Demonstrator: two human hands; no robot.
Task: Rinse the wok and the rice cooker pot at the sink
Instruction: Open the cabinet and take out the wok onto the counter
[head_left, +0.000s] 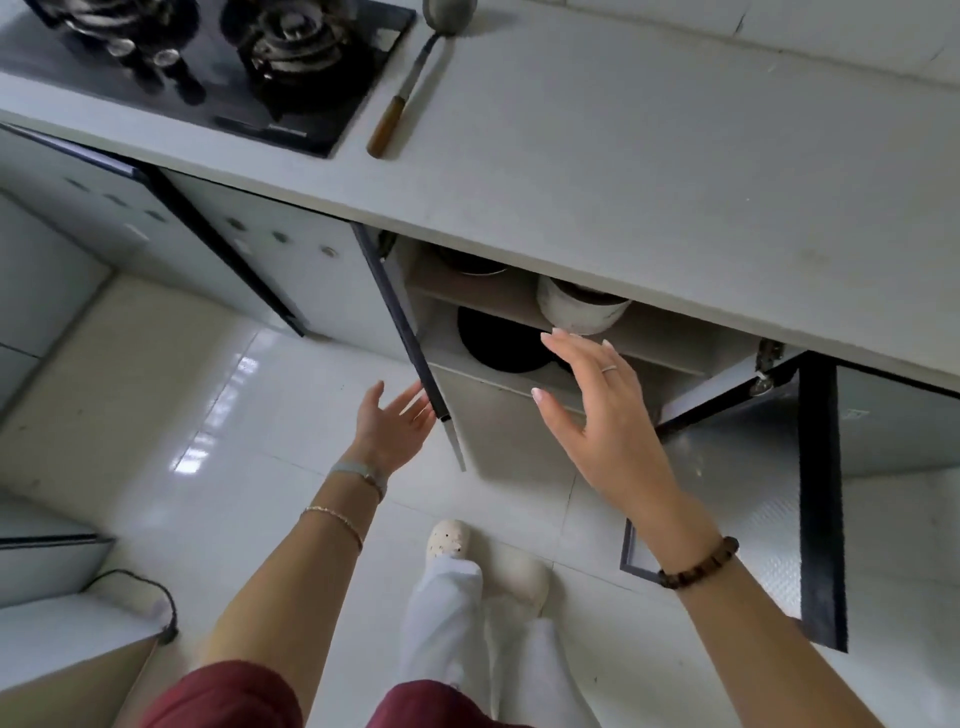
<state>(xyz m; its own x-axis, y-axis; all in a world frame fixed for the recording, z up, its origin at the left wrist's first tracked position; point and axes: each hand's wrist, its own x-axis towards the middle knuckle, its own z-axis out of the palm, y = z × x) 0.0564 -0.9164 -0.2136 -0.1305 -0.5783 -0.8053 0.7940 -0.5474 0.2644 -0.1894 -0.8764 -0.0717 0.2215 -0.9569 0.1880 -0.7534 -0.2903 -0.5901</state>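
Cabinet (670, 335) under countertop (623, 156), both doors swung wide. Black wok (498, 343) on lower shelf; pale rice cooker pot (576, 312) on upper shelf, right of darker pot (470, 262). Right hand (597, 405) spread, empty, before shelves. Left hand (395, 426) relaxed, palm up, fingers at left door (415, 343) edge; contact unclear. Ladle (415, 78) beside gas hob (208, 62).

In cab. (439, 332): pot (579, 312) on upper shelf (675, 339), wok (498, 343) below; ladle (415, 78) rt of stove (332, 104)

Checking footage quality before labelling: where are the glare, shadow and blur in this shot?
All head view: glare streaks the glossy floor; the open cupboard is shadowed inside, leaving the dark pan barely legible; slight blur softens the stove.
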